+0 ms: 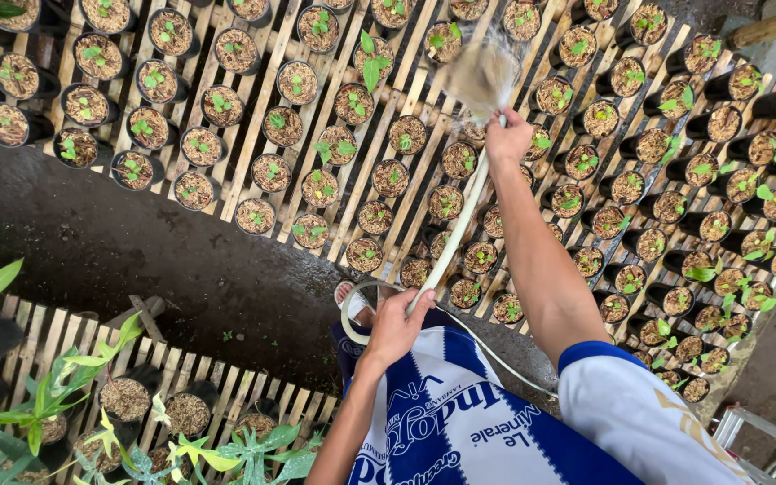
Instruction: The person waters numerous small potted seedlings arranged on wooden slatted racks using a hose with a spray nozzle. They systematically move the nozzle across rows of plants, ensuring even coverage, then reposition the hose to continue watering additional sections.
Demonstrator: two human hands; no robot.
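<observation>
The right hand (507, 136) was clenched around the end of a pale hose (460, 220), from which water spray (480, 76) fanned out just beyond the fist. The left hand (397, 325) gripped the same hose lower down, nearer the body. Small black seedling pots (388, 178) on a bamboo slat rack (253, 153) surrounded the upper grip.

Rows of small pots (320, 188) stand on a slatted rack (246, 126) across the far side, running from far left down to the near right. A strip of ground (119, 247) lies between it and a second rack (47, 337) at the near left, which carries larger pots (126, 398). A hose (456, 224) runs from the left hand (397, 325) in the near centre out to the right hand (507, 136) over the far rack.
</observation>
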